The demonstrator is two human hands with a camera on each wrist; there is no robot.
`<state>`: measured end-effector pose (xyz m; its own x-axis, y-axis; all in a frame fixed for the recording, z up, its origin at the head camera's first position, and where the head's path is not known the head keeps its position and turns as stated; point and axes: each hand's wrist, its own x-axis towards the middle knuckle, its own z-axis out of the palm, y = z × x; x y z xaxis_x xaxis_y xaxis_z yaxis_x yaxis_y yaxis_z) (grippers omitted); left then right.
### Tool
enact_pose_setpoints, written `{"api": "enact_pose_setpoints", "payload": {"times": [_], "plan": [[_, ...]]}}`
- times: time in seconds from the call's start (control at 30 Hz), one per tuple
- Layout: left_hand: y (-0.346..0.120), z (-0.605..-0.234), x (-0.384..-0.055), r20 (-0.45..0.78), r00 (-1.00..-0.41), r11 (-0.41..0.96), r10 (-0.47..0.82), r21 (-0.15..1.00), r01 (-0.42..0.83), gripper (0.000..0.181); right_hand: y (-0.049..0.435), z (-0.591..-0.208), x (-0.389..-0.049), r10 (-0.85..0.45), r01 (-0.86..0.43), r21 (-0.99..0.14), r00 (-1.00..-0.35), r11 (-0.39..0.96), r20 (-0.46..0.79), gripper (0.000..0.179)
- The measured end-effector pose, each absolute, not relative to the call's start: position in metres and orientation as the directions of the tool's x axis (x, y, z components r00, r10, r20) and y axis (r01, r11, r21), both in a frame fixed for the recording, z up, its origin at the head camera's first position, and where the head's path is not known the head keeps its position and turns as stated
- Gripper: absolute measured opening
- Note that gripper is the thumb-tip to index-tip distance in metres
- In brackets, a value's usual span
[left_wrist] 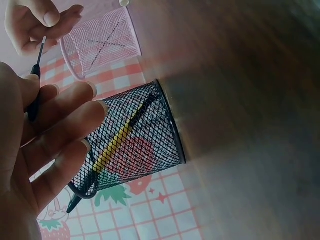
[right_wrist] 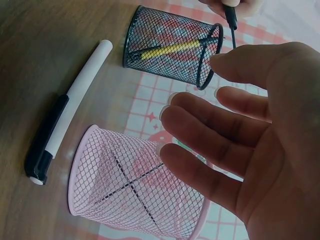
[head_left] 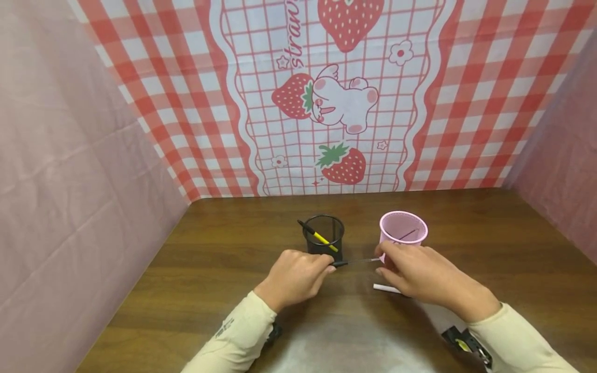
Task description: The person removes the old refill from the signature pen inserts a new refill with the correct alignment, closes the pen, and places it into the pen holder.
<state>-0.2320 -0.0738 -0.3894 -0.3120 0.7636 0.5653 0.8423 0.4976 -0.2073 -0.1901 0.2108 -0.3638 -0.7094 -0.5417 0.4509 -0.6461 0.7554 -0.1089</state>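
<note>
My left hand [head_left: 298, 277] pinches the black handle of a thin screwdriver [head_left: 342, 263] between thumb and forefinger. Its slim metal shaft points right, toward my right hand [head_left: 422, 272]. The right thumb and forefinger stand apart near the tip; the other fingers [right_wrist: 210, 130] are loosely bent. Whether the tip touches them is hard to tell. Behind the left hand is a black mesh cup [left_wrist: 132, 142] holding a yellow-and-black pen [head_left: 322, 238]. A pink mesh cup [right_wrist: 140, 185] stands just beyond the right hand; crossing dark thin lines show through its mesh.
A white marker [right_wrist: 82, 82] with a black clip end lies on the wooden table [head_left: 224, 290], partly under the right hand in the head view. A red checked strawberry cloth [head_left: 326, 103] hangs behind the table, and pink cloth walls [head_left: 84, 181] flank it.
</note>
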Motion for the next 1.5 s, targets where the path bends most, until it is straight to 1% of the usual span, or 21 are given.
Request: {"api": "enact_pose_setpoints", "payload": {"times": [0.17,0.33,0.63,0.9,1.0,1.5], "plan": [[-0.073,-0.391,-0.232,0.563,-0.317,0.502,0.763,-0.207,0.84,0.013,0.21,-0.365,-0.19,-0.544,-0.648,-0.111,-0.709,0.753,0.448,0.03],[-0.073,-0.391,-0.232,0.562,-0.309,0.498,0.768,-0.219,0.839,0.013,0.208,-0.366,-0.189,-0.545,-0.653,-0.116,-0.705,0.748,0.453,0.03],[-0.074,-0.39,-0.232,0.564,-0.317,0.499,0.762,-0.199,0.844,0.013,0.206,-0.364,-0.188,-0.543,-0.677,-0.113,-0.668,0.727,0.509,0.031],[-0.072,-0.392,-0.231,0.559,-0.309,0.491,0.769,-0.209,0.845,0.013,0.204,-0.366,-0.188,-0.572,-0.716,-0.076,-0.612,0.694,0.547,0.027],[-0.071,-0.392,-0.23,0.556,-0.316,0.494,0.769,-0.201,0.846,0.015,0.203,-0.366,-0.188,-0.578,-0.723,-0.062,-0.598,0.688,0.556,0.026],[-0.069,-0.391,-0.228,0.555,-0.322,0.498,0.767,-0.197,0.845,0.017,0.199,-0.367,-0.188,-0.597,-0.74,-0.046,-0.576,0.671,0.558,0.024]]}}
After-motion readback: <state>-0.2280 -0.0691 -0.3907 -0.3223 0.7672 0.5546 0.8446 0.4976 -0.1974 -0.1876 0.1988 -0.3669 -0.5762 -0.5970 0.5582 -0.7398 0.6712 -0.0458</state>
